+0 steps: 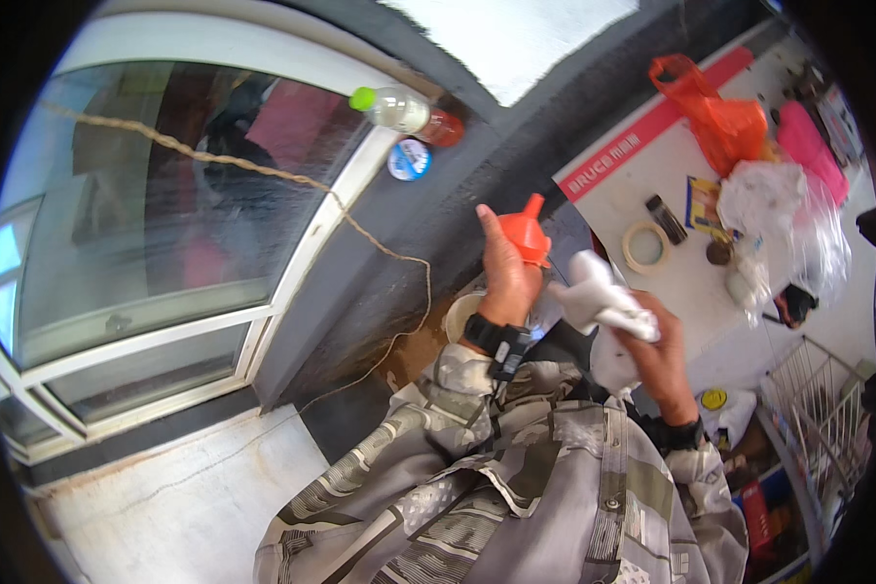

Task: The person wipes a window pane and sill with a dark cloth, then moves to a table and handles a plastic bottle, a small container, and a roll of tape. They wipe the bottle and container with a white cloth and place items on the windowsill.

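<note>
My left hand [509, 274] holds an orange-red plastic funnel [525, 232], its spout tilted up and away from me. To its right, my right hand [661, 358] grips a bunched white cloth [602, 296], part of which hangs below the fingers. The funnel and the cloth are apart. Below and behind my left hand, a white round container [461, 315] is partly hidden by my wrist. A roll of masking tape [645, 248] and a dark small bottle [666, 219] lie on the white table [598, 175] beyond my right hand.
A bottle with a green cap [405, 115] and a blue-and-white round lid [409, 160] are on the grey ledge by the window. A twisted rope [248, 164] crosses the left side. An orange plastic bag [730, 124] and clear bags [817, 233] lie on the table, a wire rack [817, 394] below.
</note>
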`<act>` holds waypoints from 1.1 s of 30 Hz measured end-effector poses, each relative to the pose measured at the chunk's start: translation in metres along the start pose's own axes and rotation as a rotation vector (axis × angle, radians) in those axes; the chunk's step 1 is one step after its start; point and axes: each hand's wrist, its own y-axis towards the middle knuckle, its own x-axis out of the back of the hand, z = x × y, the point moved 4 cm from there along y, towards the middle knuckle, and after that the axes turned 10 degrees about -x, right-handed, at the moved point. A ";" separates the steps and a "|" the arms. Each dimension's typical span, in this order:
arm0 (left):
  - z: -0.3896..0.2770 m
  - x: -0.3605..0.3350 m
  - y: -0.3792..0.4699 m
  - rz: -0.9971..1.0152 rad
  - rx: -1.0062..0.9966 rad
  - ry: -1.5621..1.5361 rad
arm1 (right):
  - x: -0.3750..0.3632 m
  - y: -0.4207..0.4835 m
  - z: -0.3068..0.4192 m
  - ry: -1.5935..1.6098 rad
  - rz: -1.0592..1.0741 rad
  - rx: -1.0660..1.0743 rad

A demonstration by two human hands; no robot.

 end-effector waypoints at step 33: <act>-0.178 0.118 0.129 -0.230 -1.041 0.982 | 0.027 -0.060 -0.096 0.245 -0.434 -0.420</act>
